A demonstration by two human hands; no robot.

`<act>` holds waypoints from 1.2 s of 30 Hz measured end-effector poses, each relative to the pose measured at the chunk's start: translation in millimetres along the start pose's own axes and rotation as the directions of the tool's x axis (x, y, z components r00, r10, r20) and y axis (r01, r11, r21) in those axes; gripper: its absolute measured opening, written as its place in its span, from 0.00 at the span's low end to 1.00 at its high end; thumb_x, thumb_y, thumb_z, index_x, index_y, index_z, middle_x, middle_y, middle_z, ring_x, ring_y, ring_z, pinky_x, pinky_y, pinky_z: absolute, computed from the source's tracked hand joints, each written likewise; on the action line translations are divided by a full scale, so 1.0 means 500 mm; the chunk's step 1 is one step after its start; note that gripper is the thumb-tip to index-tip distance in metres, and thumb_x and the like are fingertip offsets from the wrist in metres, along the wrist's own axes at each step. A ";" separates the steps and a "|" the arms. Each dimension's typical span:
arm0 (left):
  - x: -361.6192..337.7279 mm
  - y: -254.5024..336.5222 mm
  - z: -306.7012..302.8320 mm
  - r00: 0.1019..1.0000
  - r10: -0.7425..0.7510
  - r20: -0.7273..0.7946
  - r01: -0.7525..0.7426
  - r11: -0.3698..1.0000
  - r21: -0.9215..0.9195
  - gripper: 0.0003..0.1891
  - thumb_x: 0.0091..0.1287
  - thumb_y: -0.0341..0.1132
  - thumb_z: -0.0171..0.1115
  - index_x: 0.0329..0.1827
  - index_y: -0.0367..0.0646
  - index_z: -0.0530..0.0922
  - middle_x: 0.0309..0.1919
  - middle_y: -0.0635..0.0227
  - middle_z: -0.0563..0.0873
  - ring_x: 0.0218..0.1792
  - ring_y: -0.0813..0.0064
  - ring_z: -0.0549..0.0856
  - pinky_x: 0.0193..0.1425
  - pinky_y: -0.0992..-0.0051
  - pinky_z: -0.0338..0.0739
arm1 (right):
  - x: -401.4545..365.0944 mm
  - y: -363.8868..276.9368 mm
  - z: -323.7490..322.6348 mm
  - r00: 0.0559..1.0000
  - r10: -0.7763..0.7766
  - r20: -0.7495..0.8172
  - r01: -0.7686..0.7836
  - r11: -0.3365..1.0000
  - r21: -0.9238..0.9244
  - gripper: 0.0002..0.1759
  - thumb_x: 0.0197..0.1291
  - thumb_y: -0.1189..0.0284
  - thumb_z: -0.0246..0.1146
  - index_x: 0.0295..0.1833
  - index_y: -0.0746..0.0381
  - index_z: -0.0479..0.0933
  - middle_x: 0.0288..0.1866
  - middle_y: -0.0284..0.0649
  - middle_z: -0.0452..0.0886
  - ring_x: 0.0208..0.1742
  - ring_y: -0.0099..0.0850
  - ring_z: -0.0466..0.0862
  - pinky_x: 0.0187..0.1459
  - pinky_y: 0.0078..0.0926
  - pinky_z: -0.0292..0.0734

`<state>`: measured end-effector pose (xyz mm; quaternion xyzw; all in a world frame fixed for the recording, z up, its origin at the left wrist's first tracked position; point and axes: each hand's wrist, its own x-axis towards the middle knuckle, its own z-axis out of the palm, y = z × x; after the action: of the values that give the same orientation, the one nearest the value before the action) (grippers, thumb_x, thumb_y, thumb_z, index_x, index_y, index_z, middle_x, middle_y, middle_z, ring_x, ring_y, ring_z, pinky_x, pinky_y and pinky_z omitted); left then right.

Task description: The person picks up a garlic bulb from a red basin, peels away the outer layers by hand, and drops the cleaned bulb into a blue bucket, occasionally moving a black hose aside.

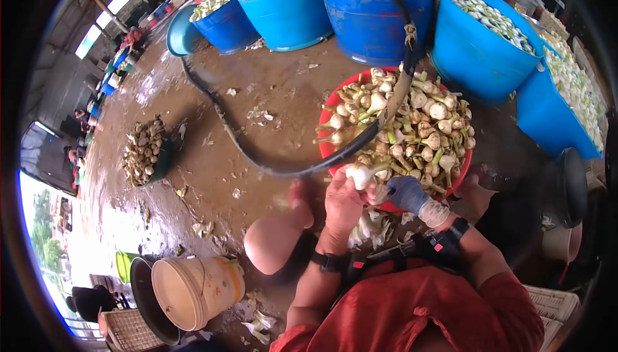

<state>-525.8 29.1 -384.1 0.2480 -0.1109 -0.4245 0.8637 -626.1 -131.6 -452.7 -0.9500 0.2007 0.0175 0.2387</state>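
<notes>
My bare left hand (346,205) grips a peeled white garlic bulb (359,176) between thumb and fingers, over the near rim of a red tub (326,141). Just to its right, my right hand (409,196) wears a blue glove with a pale cuff. Its fingers are curled closed near the bulb, and what they hold, if anything, is hidden. Unpeeled garlic bulbs (428,134) with stems and brownish skins fill the tub. Below my hands lie pale stripped garlic skins (371,230).
A black hose (241,143) loops over the floor and across the tub. Blue tubs (380,20) of trimmed garlic curve around the far side. A garlic pile (145,149) stands left. A cream bucket (193,291) lies tipped lower left. Scraps litter the wet floor (212,204).
</notes>
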 end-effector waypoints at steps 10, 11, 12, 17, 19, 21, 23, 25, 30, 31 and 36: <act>0.004 -0.027 0.001 0.974 -0.090 -0.209 0.167 0.906 0.389 0.20 0.73 0.43 0.49 0.61 0.38 0.71 0.26 0.65 0.80 0.19 0.79 0.73 0.20 0.81 0.66 | -0.001 -0.053 -0.115 0.894 -0.312 -0.323 0.440 0.753 0.489 0.13 0.50 0.70 0.69 0.39 0.65 0.78 0.29 0.45 0.80 0.28 0.40 0.79 0.33 0.30 0.75; 0.000 -0.026 0.003 0.972 -0.063 -0.225 0.152 0.903 0.403 0.20 0.72 0.44 0.50 0.56 0.37 0.74 0.24 0.65 0.80 0.18 0.79 0.73 0.21 0.80 0.67 | -0.001 -0.055 -0.106 0.895 -0.311 -0.320 0.433 0.777 0.457 0.12 0.49 0.70 0.69 0.36 0.65 0.78 0.27 0.47 0.78 0.28 0.43 0.78 0.32 0.32 0.74; 0.001 -0.027 -0.005 0.962 -0.086 -0.258 0.192 0.886 0.423 0.20 0.69 0.45 0.55 0.54 0.37 0.74 0.25 0.67 0.79 0.18 0.80 0.72 0.20 0.80 0.65 | -0.002 -0.053 -0.096 0.897 -0.310 -0.315 0.425 0.801 0.422 0.11 0.48 0.70 0.69 0.33 0.65 0.78 0.25 0.49 0.76 0.27 0.47 0.77 0.31 0.34 0.73; -0.001 -0.031 -0.023 0.997 0.052 -0.063 0.033 0.450 0.893 0.22 0.60 0.48 0.66 0.42 0.34 0.78 0.27 0.71 0.79 0.26 0.84 0.74 0.31 0.80 0.69 | -0.022 -0.050 -0.072 0.930 -0.285 -0.233 0.367 0.770 0.523 0.07 0.55 0.71 0.66 0.35 0.63 0.81 0.28 0.49 0.82 0.30 0.42 0.82 0.33 0.33 0.75; -0.002 -0.024 -0.012 0.995 -0.006 -0.100 0.092 0.450 0.888 0.22 0.59 0.48 0.67 0.40 0.34 0.78 0.28 0.71 0.80 0.28 0.84 0.75 0.33 0.79 0.70 | -0.028 -0.046 -0.076 0.949 -0.243 -0.201 0.315 0.769 0.557 0.07 0.55 0.71 0.65 0.35 0.64 0.81 0.29 0.48 0.82 0.31 0.41 0.82 0.33 0.32 0.75; -0.002 -0.024 -0.011 0.994 -0.062 -0.091 0.110 0.501 0.859 0.21 0.57 0.45 0.68 0.41 0.34 0.79 0.29 0.71 0.80 0.30 0.84 0.76 0.34 0.78 0.71 | -0.032 -0.039 -0.067 0.964 -0.205 -0.168 0.265 0.765 0.587 0.08 0.56 0.70 0.64 0.35 0.64 0.81 0.31 0.48 0.82 0.32 0.41 0.83 0.34 0.32 0.75; -0.008 -0.042 -0.055 0.989 -0.005 0.146 -0.140 0.237 0.961 0.21 0.55 0.43 0.68 0.42 0.33 0.79 0.29 0.71 0.80 0.30 0.83 0.76 0.35 0.78 0.72 | -0.028 -0.014 -0.021 0.873 -0.449 -0.191 0.485 0.760 0.433 0.10 0.58 0.68 0.62 0.38 0.65 0.80 0.33 0.47 0.83 0.33 0.39 0.83 0.36 0.31 0.75; -0.001 -0.064 -0.073 0.941 -0.007 0.339 -0.338 0.070 0.939 0.21 0.54 0.38 0.68 0.46 0.33 0.78 0.29 0.70 0.81 0.30 0.81 0.78 0.35 0.78 0.74 | -0.031 0.031 0.049 0.954 -0.286 -0.092 0.274 0.700 0.660 0.15 0.63 0.64 0.58 0.40 0.67 0.79 0.32 0.46 0.82 0.33 0.33 0.81 0.38 0.31 0.75; -0.007 -0.035 -0.016 0.962 -0.211 -0.171 0.272 0.736 0.619 0.17 0.61 0.34 0.57 0.51 0.35 0.77 0.28 0.71 0.80 0.26 0.82 0.77 0.26 0.81 0.69 | -0.035 -0.006 -0.032 0.992 -0.126 -0.009 0.093 0.678 0.729 0.12 0.59 0.67 0.60 0.41 0.66 0.79 0.33 0.44 0.82 0.33 0.34 0.80 0.38 0.29 0.74; -0.006 -0.040 -0.009 0.943 -0.214 -0.254 0.328 0.723 0.608 0.16 0.61 0.35 0.58 0.50 0.36 0.77 0.28 0.72 0.80 0.25 0.82 0.77 0.24 0.83 0.67 | -0.035 -0.015 -0.044 0.978 -0.167 -0.127 0.209 0.733 0.647 0.12 0.60 0.68 0.60 0.40 0.67 0.79 0.32 0.44 0.82 0.33 0.33 0.80 0.38 0.29 0.74; -0.009 -0.052 -0.012 0.929 -0.216 -0.300 0.355 0.751 0.557 0.18 0.61 0.41 0.64 0.47 0.36 0.78 0.29 0.71 0.81 0.24 0.82 0.79 0.19 0.86 0.63 | -0.029 -0.008 -0.034 0.922 -0.269 -0.279 0.385 0.705 0.595 0.10 0.56 0.73 0.61 0.41 0.67 0.79 0.34 0.47 0.82 0.36 0.34 0.82 0.39 0.28 0.76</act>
<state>-543.8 21.3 -402.7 0.5682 -0.1056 -0.4649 0.6707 -639.1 -130.6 -434.0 -0.8293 0.0420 -0.1760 0.5287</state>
